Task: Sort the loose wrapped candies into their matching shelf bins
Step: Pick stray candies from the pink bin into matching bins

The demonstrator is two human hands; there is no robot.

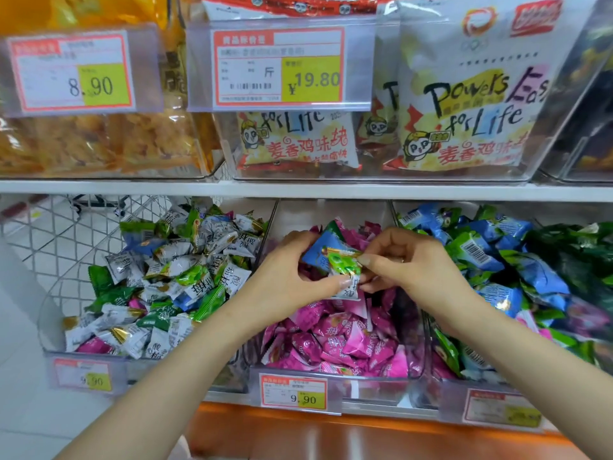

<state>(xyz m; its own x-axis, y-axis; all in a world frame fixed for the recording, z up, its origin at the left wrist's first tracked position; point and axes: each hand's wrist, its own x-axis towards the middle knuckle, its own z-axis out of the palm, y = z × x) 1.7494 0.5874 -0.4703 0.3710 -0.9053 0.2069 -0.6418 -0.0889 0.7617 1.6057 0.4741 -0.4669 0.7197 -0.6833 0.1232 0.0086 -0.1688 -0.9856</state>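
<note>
Both hands hover over the middle clear bin point(335, 381), which is full of pink wrapped candies point(335, 340). My left hand point(292, 277) grips a small bunch of candies: a blue one point(316, 252), a green one point(345, 263) and a white one point(348, 292) below. My right hand point(404, 260) pinches the same bunch from the right, at the green and white wrappers. The left bin point(86, 360) holds mostly white and green candies point(185, 270) with a few pink and blue ones. The right bin point(447, 390) holds blue and green candies point(517, 270).
A white shelf edge point(305, 189) runs just above the bins, carrying snack-bag bins point(457, 104) and price tags point(278, 66). Price labels point(293, 391) hang on the bin fronts. An orange ledge point(331, 436) lies below. A wire basket point(66, 234) stands at the far left.
</note>
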